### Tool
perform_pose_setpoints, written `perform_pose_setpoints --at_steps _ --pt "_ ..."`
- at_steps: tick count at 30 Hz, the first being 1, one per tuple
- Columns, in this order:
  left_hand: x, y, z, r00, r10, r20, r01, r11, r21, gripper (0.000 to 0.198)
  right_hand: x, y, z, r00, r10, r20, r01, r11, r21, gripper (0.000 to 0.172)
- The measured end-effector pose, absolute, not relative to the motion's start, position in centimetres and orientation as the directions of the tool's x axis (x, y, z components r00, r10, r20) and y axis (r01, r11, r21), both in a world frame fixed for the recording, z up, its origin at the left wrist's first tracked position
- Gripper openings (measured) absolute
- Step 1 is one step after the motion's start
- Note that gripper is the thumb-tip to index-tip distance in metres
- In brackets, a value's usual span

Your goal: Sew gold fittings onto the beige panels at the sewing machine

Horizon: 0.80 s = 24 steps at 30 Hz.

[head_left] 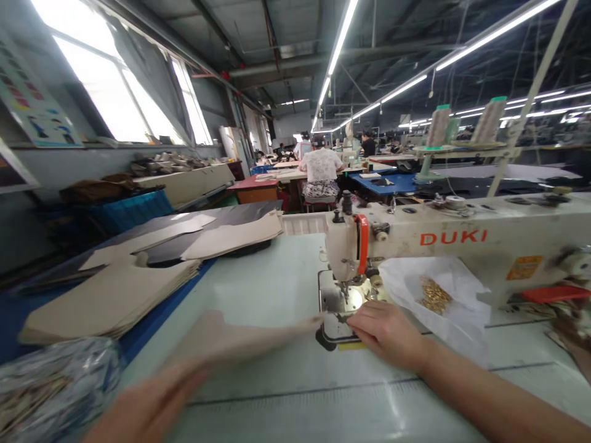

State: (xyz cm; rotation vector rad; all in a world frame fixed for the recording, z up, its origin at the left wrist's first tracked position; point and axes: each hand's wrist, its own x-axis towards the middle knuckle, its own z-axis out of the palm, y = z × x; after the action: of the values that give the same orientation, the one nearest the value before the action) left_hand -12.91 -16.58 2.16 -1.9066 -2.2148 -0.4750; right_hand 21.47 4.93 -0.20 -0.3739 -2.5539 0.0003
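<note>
Clock hub: the presser foot (345,289) of the sewing machine (447,234), lit by a small lamp.
Beige piece: the blurred panel (231,341) lies between 8 o'clock and the hub, its narrow end reaching the needle plate (333,325).
Left hand: at 8 o'clock, this hand (148,400) seems closed on the panel's near edge; motion blur softens the grip.
Right hand: at about 4 o'clock, this hand (390,337) has its fingers bunched at the plate; whether they pinch anything, I cannot tell. The hands are well apart.
Handling the panel: best to support the wide part with the left hand, so its weight does not drag the narrow end askew.
Fingers at the plate: the right fingertips are near the foot; wise to keep them out of the needle's path.
White sheet: at 3 o'clock, the sheet (397,277) bears small gold-coloured parts (434,295); a sweeping right forearm could disturb them.
Stack: more beige pieces (111,295) lie at 9 o'clock.
</note>
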Motion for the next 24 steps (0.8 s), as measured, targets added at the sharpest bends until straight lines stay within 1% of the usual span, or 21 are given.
perform_pose_setpoints --at_steps 1,2,3,4,6,8,9,10,11,14,16,17,20,24 --pt "-13.6 -15.5 5.1 -0.312 0.887 0.339 0.950 0.293 0.106 0.035 21.5 4.9 -0.3 -0.802 0.266 0.536 0.259 0.962 -0.090 0.024" --pt "-14.1 -14.2 8.3 -0.434 0.800 0.415 0.891 0.449 0.066 0.041 21.5 4.9 -0.5 -0.796 0.270 0.541 0.256 0.961 -0.103 0.023" --pt "-14.4 -12.6 11.6 -0.499 0.709 0.499 0.824 0.567 0.018 0.046 21.5 5.0 -0.7 -0.795 0.279 0.538 0.257 0.959 -0.117 0.022" --pt "-14.5 -10.9 14.7 -0.504 0.646 0.574 0.776 0.630 -0.027 0.050 21.5 5.0 -0.8 -0.795 0.288 0.534 0.259 0.957 -0.131 0.021" --pt "-14.8 -7.2 19.4 -0.392 0.612 0.687 0.787 0.610 -0.095 0.051 21.4 5.1 -0.9 -0.798 0.307 0.518 0.261 0.952 -0.162 0.020" --pt "-15.2 -3.4 21.3 -0.281 0.661 0.696 0.852 0.506 -0.137 0.050 21.4 5.2 -0.9 -0.797 0.315 0.516 0.252 0.949 -0.189 0.020" --pt "-15.5 -1.5 21.1 -0.238 0.713 0.659 0.888 0.435 -0.149 0.049 21.3 5.2 -0.9 -0.795 0.318 0.517 0.249 0.948 -0.200 0.020" --pt "-15.9 0.4 20.3 -0.237 0.737 0.633 0.906 0.402 -0.128 0.047 21.3 5.2 -0.8 -0.792 0.322 0.518 0.247 0.946 -0.210 0.021" --pt "-16.4 2.1 19.0 -0.261 0.779 0.570 0.918 0.383 -0.102 0.045 21.2 5.3 -0.8 -0.791 0.326 0.519 0.245 0.944 -0.219 0.021" --pt "-17.6 6.4 13.3 -0.353 0.823 0.446 0.907 0.418 -0.054 0.033 21.2 5.4 -0.9 -0.789 0.329 0.519 0.237 0.942 -0.237 0.020" --pt "-18.1 8.1 9.6 -0.384 0.845 0.372 0.904 0.427 -0.037 0.023 21.2 5.6 -1.1 -0.782 0.319 0.536 0.221 0.945 -0.241 0.018" --pt "-18.3 8.7 8.2 -0.393 0.850 0.350 0.903 0.429 -0.029 0.023 21.2 5.7 -1.3 -0.777 0.314 0.545 0.211 0.946 -0.244 0.018" --pt "-18.6 9.3 6.1 -0.405 0.866 0.294 0.905 0.426 -0.009 0.029 21.1 6.0 -1.5 -0.771 0.305 0.559 0.187 0.947 -0.260 0.017" --pt "-18.9 8.9 6.8 -0.413 0.880 0.233 0.907 0.420 0.019 0.043 21.1 6.1 -1.5 -0.762 0.306 0.571 0.190 0.948 -0.254 0.017"
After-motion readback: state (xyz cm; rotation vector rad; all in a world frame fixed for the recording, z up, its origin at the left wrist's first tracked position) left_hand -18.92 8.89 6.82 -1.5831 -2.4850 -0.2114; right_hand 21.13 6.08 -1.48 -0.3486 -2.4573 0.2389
